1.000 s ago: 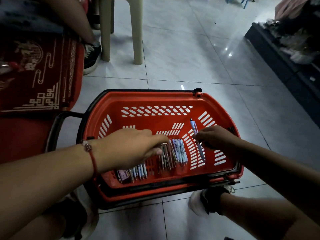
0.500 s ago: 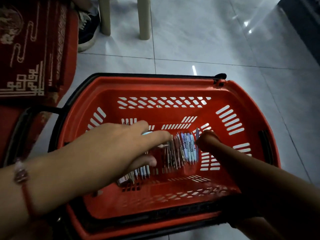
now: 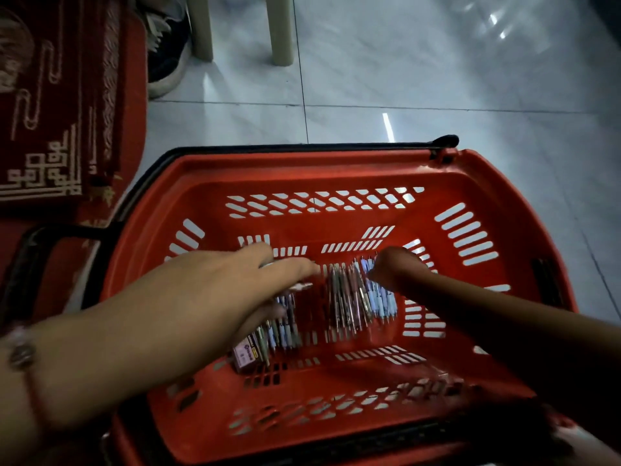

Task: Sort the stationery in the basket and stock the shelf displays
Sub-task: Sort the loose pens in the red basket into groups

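Note:
A red plastic basket sits on the floor in front of me. Several pens lie side by side on its bottom in two bunches. My left hand reaches in from the left, its fingers stretched flat over the left bunch of pens. A small pink box lies at that bunch's near end. My right hand comes in from the right. Its fingers curl down on the far end of a blue-white pen at the right side of the right bunch of pens. The fingertips are hidden.
A red patterned mat or bag lies to the left of the basket, whose black handle folds out that way. Two beige chair legs and another person's dark shoe stand beyond on the pale tiled floor.
The view has dropped and moved closer to the basket. My right hand has brought its single pen down against the right bunch. My left hand has stayed on the left bunch.

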`<act>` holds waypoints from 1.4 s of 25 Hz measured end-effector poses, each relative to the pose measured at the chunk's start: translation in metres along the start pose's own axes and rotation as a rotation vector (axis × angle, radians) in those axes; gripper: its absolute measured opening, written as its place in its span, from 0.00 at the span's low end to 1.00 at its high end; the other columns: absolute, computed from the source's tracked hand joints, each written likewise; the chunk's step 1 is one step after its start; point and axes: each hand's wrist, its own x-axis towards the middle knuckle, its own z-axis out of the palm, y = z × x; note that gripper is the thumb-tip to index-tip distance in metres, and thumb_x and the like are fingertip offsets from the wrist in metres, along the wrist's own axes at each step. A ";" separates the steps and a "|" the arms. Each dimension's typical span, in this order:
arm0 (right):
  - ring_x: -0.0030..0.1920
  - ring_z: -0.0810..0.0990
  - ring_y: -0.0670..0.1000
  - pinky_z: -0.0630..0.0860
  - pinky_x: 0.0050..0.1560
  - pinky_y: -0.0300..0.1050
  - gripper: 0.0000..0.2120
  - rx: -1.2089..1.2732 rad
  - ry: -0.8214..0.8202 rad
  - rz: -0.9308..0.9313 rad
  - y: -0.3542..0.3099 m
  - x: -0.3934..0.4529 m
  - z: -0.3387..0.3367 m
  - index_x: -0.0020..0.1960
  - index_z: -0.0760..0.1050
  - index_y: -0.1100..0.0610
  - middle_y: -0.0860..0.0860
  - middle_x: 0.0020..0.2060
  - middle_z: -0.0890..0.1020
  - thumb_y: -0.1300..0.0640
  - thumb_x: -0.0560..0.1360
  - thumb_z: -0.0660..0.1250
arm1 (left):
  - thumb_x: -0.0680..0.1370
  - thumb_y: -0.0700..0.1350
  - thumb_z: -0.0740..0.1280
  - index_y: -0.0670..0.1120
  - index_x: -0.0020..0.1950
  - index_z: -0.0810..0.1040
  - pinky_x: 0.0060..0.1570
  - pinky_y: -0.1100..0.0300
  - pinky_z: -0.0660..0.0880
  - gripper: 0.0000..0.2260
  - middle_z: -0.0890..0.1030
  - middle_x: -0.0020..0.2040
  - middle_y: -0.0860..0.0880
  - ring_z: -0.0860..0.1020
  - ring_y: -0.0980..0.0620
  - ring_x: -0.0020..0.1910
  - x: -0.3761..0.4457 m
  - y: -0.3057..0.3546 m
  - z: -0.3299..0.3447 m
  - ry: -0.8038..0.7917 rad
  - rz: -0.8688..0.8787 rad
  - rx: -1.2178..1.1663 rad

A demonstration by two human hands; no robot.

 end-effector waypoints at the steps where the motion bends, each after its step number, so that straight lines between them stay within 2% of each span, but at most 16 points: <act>1: 0.37 0.79 0.48 0.73 0.33 0.39 0.09 0.077 -0.065 -0.085 -0.010 -0.024 -0.014 0.50 0.80 0.60 0.55 0.42 0.83 0.54 0.79 0.66 | 0.77 0.61 0.54 0.70 0.70 0.57 0.33 0.63 0.71 0.21 0.71 0.48 0.61 0.74 0.60 0.39 -0.002 0.005 -0.005 0.019 0.004 -0.020; 3: 0.40 0.80 0.49 0.75 0.37 0.39 0.08 0.461 -0.290 -0.238 -0.030 -0.090 -0.047 0.56 0.80 0.60 0.60 0.49 0.84 0.58 0.79 0.66 | 0.78 0.62 0.53 0.72 0.70 0.54 0.46 0.60 0.74 0.20 0.72 0.52 0.62 0.74 0.62 0.47 -0.003 0.022 -0.012 0.033 0.004 -0.162; 5: 0.45 0.81 0.52 0.79 0.43 0.43 0.09 0.908 -0.542 -0.318 -0.046 -0.162 -0.075 0.58 0.79 0.60 0.59 0.49 0.83 0.62 0.79 0.64 | 0.79 0.60 0.57 0.75 0.68 0.56 0.53 0.61 0.73 0.20 0.74 0.56 0.66 0.73 0.67 0.53 -0.001 0.037 -0.020 0.043 -0.018 -0.404; 6: 0.47 0.81 0.52 0.79 0.46 0.44 0.10 1.010 -0.568 -0.367 -0.049 -0.194 -0.083 0.58 0.79 0.60 0.57 0.48 0.83 0.64 0.79 0.64 | 0.79 0.60 0.59 0.75 0.67 0.57 0.56 0.61 0.73 0.20 0.74 0.59 0.68 0.72 0.70 0.56 -0.003 0.046 -0.025 0.075 -0.008 -0.531; 8: 0.49 0.80 0.52 0.77 0.49 0.43 0.11 1.130 -0.509 -0.427 -0.047 -0.239 -0.088 0.58 0.80 0.59 0.54 0.48 0.83 0.64 0.78 0.64 | 0.78 0.59 0.59 0.72 0.70 0.59 0.61 0.67 0.69 0.22 0.73 0.62 0.71 0.70 0.72 0.62 -0.001 0.065 -0.034 0.142 0.031 -0.661; 11: 0.48 0.78 0.49 0.76 0.45 0.38 0.11 1.298 -0.309 -0.433 -0.032 -0.279 -0.084 0.58 0.82 0.56 0.52 0.49 0.82 0.60 0.77 0.68 | 0.78 0.59 0.59 0.68 0.73 0.60 0.58 0.80 0.62 0.23 0.68 0.63 0.74 0.64 0.77 0.64 0.001 0.091 -0.044 0.200 0.090 -0.708; 15: 0.41 0.80 0.46 0.77 0.38 0.36 0.05 1.503 -0.084 -0.412 -0.016 -0.302 -0.072 0.47 0.84 0.54 0.51 0.43 0.83 0.57 0.74 0.70 | 0.78 0.59 0.59 0.67 0.73 0.62 0.59 0.79 0.62 0.22 0.69 0.65 0.72 0.63 0.77 0.65 -0.006 0.113 -0.046 0.206 0.121 -0.759; 18: 0.45 0.84 0.50 0.79 0.40 0.40 0.07 1.599 -0.018 -0.383 -0.004 -0.298 -0.074 0.51 0.81 0.58 0.55 0.47 0.85 0.56 0.76 0.68 | 0.80 0.56 0.59 0.66 0.69 0.67 0.51 0.75 0.70 0.17 0.78 0.53 0.68 0.74 0.74 0.54 -0.014 0.112 -0.046 0.250 0.047 -0.791; 19: 0.47 0.85 0.51 0.79 0.41 0.41 0.08 1.613 -0.005 -0.369 0.000 -0.295 -0.078 0.53 0.79 0.59 0.56 0.48 0.85 0.56 0.78 0.67 | 0.80 0.56 0.59 0.67 0.68 0.66 0.52 0.72 0.73 0.16 0.78 0.52 0.69 0.75 0.74 0.52 -0.015 0.111 -0.047 0.261 0.021 -0.807; 21: 0.46 0.85 0.52 0.78 0.42 0.41 0.09 1.643 0.021 -0.349 0.005 -0.291 -0.084 0.54 0.78 0.60 0.57 0.48 0.86 0.55 0.80 0.64 | 0.80 0.58 0.56 0.70 0.70 0.62 0.53 0.77 0.69 0.18 0.73 0.55 0.75 0.70 0.80 0.53 -0.019 0.108 -0.049 0.262 0.000 -0.745; 23: 0.41 0.83 0.49 0.76 0.40 0.40 0.09 1.642 0.074 -0.344 0.008 -0.288 -0.090 0.53 0.77 0.59 0.56 0.44 0.85 0.55 0.81 0.62 | 0.79 0.61 0.52 0.72 0.71 0.59 0.48 0.82 0.64 0.19 0.71 0.56 0.74 0.68 0.81 0.52 -0.022 0.108 -0.054 0.250 0.002 -0.645; 25: 0.40 0.82 0.49 0.75 0.41 0.41 0.10 1.619 0.142 -0.339 0.011 -0.287 -0.095 0.56 0.77 0.60 0.57 0.44 0.85 0.56 0.80 0.62 | 0.80 0.61 0.50 0.73 0.70 0.58 0.52 0.77 0.66 0.18 0.75 0.56 0.68 0.72 0.74 0.55 -0.023 0.109 -0.059 0.211 0.014 -0.601; 27: 0.41 0.83 0.51 0.77 0.43 0.42 0.12 1.601 0.181 -0.342 0.014 -0.287 -0.101 0.60 0.76 0.61 0.58 0.44 0.84 0.56 0.80 0.61 | 0.81 0.59 0.50 0.73 0.70 0.56 0.59 0.65 0.69 0.18 0.74 0.63 0.63 0.72 0.66 0.61 -0.020 0.109 -0.066 0.189 0.042 -0.507; 31: 0.31 0.80 0.47 0.76 0.33 0.38 0.07 1.592 0.223 -0.292 0.023 -0.284 -0.107 0.54 0.74 0.61 0.54 0.36 0.82 0.59 0.79 0.62 | 0.82 0.57 0.53 0.70 0.71 0.59 0.65 0.57 0.68 0.17 0.69 0.70 0.63 0.68 0.62 0.67 -0.011 0.097 -0.069 0.157 0.093 -0.262; 35: 0.32 0.81 0.48 0.77 0.32 0.38 0.09 1.632 0.233 -0.244 0.029 -0.278 -0.103 0.57 0.73 0.61 0.56 0.38 0.79 0.60 0.78 0.64 | 0.82 0.55 0.57 0.68 0.70 0.61 0.59 0.56 0.72 0.17 0.74 0.63 0.60 0.72 0.59 0.60 -0.014 0.086 -0.060 0.121 0.107 -0.140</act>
